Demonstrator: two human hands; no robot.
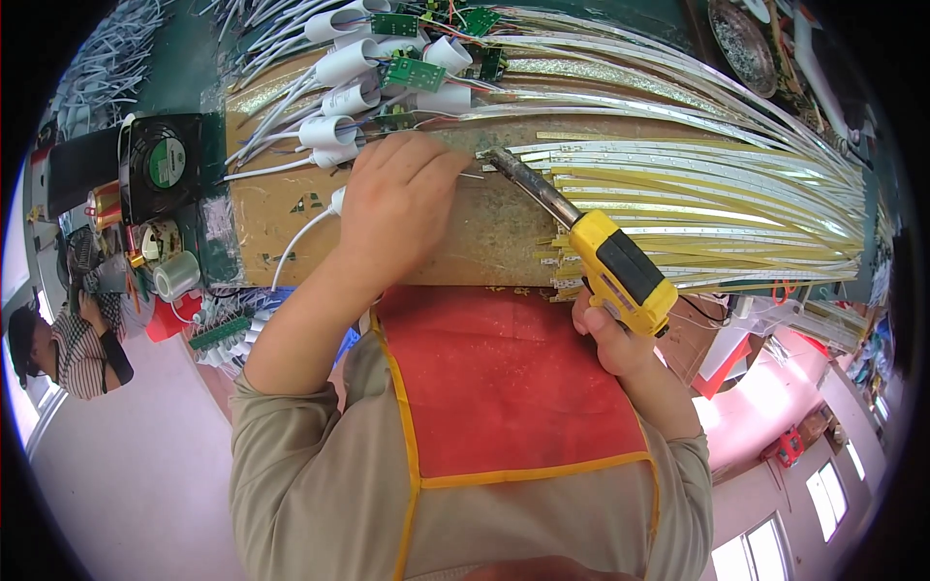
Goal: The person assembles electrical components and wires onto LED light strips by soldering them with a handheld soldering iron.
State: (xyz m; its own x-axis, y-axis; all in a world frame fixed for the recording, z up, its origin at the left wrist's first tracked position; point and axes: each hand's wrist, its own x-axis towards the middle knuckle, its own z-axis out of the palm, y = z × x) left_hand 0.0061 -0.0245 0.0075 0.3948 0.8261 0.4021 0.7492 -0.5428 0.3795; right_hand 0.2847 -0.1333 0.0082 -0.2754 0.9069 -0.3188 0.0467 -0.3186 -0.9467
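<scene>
My right hand (615,339) grips a yellow and black soldering gun (625,266) by its handle. Its metal tip touches or hovers just over the end of an LED strip (513,150); I cannot tell which. My left hand (402,203) is closed, palm down, over a white plastic holder (337,200) with a white cable (295,237) curving away toward the near edge of the board. The fingers hide most of this holder. Beside the fingertips a thin light wire (472,176) sticks out toward the strip ends.
Yellow and white LED strips (717,208) lie fanned across the brown board (484,252). Behind my left hand are several white cylinders (344,63) with cables and green circuit boards (415,75). A black fan (160,160) and a wire spool (176,276) stand left. Another person (82,339) works farther left.
</scene>
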